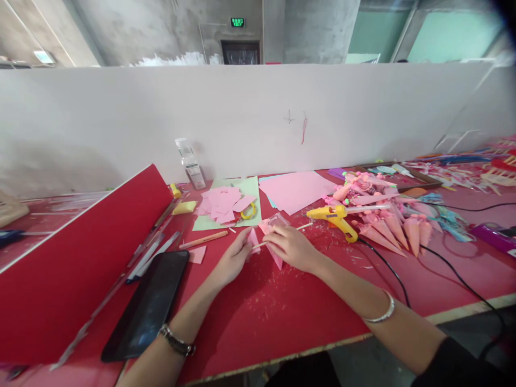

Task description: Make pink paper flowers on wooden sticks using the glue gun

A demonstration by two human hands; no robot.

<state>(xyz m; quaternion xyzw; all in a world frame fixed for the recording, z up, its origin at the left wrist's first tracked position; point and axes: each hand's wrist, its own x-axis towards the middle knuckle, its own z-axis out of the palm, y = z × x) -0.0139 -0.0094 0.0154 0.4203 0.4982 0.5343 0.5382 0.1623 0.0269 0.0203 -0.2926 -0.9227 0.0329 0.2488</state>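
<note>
Two hands, one pink paper piece, one thin stick, on a red table.

Head view: the left hand [231, 262] pinches the pink paper piece [269, 242] at its left corner; the right hand [291, 246] closes over the paper and the thin stick [282, 235], mid-table [282, 306]. One yellow glue gun [334, 217] lies just right; one black phone [147, 306] lies left; one stack of pink squares [223, 204] sits behind.

- I see a long white partition [258, 118] running behind the red desk [282, 312].
- Bare concrete walls [161, 27] rise beyond it, with a green exit sign [237, 22] lit above a dark doorway [241, 52].
- Pale green panels [451, 35] sit at upper right.
- A ceiling light [43, 56] glows at far left.
</note>
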